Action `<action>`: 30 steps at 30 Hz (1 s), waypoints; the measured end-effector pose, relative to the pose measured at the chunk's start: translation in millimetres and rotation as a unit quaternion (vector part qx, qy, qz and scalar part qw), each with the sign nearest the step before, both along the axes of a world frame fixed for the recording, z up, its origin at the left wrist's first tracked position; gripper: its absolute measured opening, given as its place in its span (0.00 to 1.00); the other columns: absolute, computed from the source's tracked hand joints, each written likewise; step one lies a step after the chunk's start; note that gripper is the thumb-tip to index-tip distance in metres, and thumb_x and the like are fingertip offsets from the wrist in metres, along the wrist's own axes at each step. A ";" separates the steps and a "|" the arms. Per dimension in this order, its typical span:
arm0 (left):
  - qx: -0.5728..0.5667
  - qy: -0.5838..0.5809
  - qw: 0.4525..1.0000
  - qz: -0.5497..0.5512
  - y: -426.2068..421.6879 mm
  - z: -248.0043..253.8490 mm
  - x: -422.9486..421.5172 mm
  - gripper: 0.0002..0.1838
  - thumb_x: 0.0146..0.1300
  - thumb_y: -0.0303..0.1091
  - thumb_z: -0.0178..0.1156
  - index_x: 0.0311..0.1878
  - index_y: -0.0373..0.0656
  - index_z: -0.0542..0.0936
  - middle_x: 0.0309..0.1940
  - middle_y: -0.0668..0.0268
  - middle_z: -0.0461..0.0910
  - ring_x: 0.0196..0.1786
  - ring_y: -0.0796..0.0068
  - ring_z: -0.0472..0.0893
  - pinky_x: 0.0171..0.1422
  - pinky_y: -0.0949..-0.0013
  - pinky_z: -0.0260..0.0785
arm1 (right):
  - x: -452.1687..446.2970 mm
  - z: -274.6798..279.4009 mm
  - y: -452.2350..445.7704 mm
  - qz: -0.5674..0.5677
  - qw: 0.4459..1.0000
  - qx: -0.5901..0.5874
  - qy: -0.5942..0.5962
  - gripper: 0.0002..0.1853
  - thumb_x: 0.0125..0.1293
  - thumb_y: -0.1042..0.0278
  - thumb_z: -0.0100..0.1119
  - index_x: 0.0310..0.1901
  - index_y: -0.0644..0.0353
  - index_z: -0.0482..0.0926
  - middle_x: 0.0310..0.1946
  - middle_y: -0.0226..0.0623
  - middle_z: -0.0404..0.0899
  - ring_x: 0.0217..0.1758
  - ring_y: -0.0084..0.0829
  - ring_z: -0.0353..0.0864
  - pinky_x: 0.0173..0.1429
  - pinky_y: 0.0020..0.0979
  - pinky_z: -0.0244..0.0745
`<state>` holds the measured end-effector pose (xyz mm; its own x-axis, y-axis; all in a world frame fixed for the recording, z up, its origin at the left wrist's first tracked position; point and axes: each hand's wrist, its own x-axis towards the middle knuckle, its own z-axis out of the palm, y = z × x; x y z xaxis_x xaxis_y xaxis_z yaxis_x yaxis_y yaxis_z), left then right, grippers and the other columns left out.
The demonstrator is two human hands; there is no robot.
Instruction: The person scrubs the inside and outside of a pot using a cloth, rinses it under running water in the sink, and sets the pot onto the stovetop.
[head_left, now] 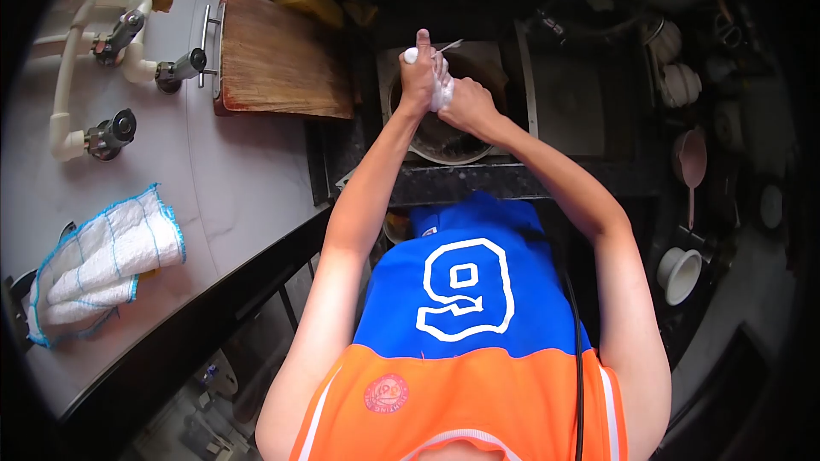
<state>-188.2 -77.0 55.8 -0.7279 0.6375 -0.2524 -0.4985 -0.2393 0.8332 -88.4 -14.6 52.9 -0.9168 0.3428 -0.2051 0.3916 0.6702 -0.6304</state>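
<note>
My left hand is closed, its thumb sticking up, over the sink at the middle top of the head view. Beside it on the right, my right hand is curled with the fingers closed. White suds cover the place where the two hands meet. A thin, pale utensil end pokes out past my left fingers; the rest of it is hidden. A small white blob, perhaps foam, shows at the left hand's edge. Below the hands, a round metal pot sits in the sink, its inside partly covered by them.
Left of the sink stands a thick wooden chopping board, with a yellow bottle behind it. A white cloth with blue edging lies on the counter. White pipes with valves run at far left. Bowls and a ladle are at right.
</note>
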 end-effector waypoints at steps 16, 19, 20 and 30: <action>-0.157 0.046 0.985 0.060 -28.6 -105.6 11.7 0.11 0.73 0.38 0.50 0.45 0.40 0.72 0.26 0.66 0.76 0.29 0.76 0.75 0.34 0.73 0.71 | 14.0 -92.0 -21.4 -0.073 0.950 -0.282 0.112 0.24 0.51 0.67 0.61 0.51 0.64 0.74 0.43 0.51 0.81 0.49 0.47 0.81 0.51 0.39 0.74; -0.099 -0.017 0.995 -0.017 -41.2 -87.9 34.7 0.11 0.70 0.37 0.55 0.47 0.40 0.74 0.34 0.65 0.78 0.36 0.76 0.77 0.42 0.72 0.71 | 12.4 -100.6 -24.8 -0.118 0.927 -0.332 0.126 0.23 0.53 0.69 0.60 0.53 0.60 0.73 0.43 0.50 0.81 0.50 0.48 0.81 0.51 0.40 0.75; -0.087 -0.013 0.995 -0.051 -43.0 -80.6 40.2 0.11 0.69 0.38 0.56 0.47 0.41 0.74 0.35 0.66 0.78 0.37 0.76 0.77 0.43 0.72 0.71 | 14.2 -104.0 -24.4 -0.119 0.927 -0.332 0.127 0.23 0.53 0.69 0.60 0.53 0.60 0.73 0.43 0.50 0.81 0.50 0.48 0.81 0.51 0.40 0.75; -0.001 -0.119 0.988 -0.099 -54.2 -87.4 41.2 0.16 0.69 0.40 0.59 0.53 0.41 0.73 0.46 0.69 0.78 0.51 0.78 0.76 0.57 0.73 0.68 | 20.2 -77.8 -22.5 -0.125 0.990 -0.070 0.005 0.15 0.63 0.60 0.52 0.43 0.62 0.79 0.37 0.57 0.80 0.46 0.56 0.79 0.47 0.47 0.75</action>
